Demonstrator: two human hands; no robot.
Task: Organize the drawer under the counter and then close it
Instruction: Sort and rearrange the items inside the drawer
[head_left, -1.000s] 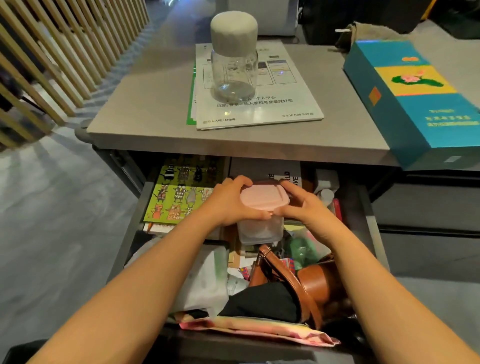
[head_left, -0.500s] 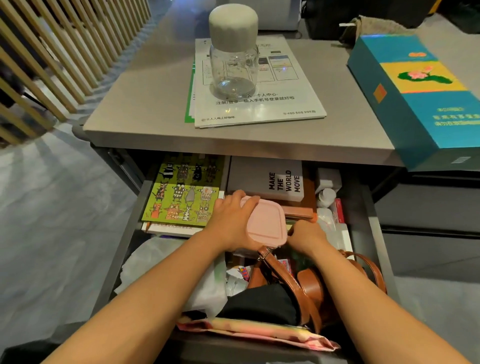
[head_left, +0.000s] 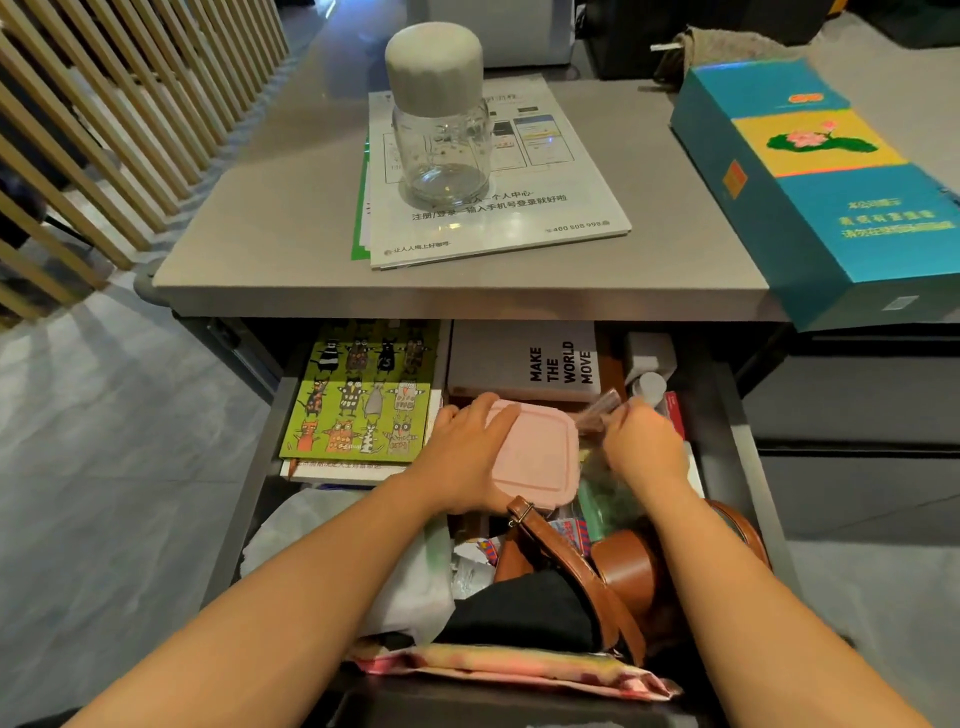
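**Seating the pink container mid-drawer**

The drawer (head_left: 724, 431) stands pulled out under the worktop (head_left: 291, 234), and sorting is under way, with closing some way off. The left hand (head_left: 467, 457) grips the pink-lidded container (head_left: 540, 457), its fingers curled over the lid's far-left edge. The container sits in the drawer's middle, just near of the grey "MAKE THE WORLD MOVE" box (head_left: 498, 358).

The right hand (head_left: 644, 447), fingers curled, seems to pinch a clear wrapper (head_left: 597, 415) just right of the container, though blur makes this unsure.

The next move probably calls for clearing loose clutter on the right so the container can settle flat.

- **Far left:** a cat-print book (head_left: 363, 395).
- **Near end:** a brown leather bag (head_left: 623, 566), black cloth (head_left: 519, 608) and a white plastic bag (head_left: 410, 582) are heaped high and may foul the closing.
- **On the worktop:** a glass jar (head_left: 441, 150) and a teal box (head_left: 831, 208).
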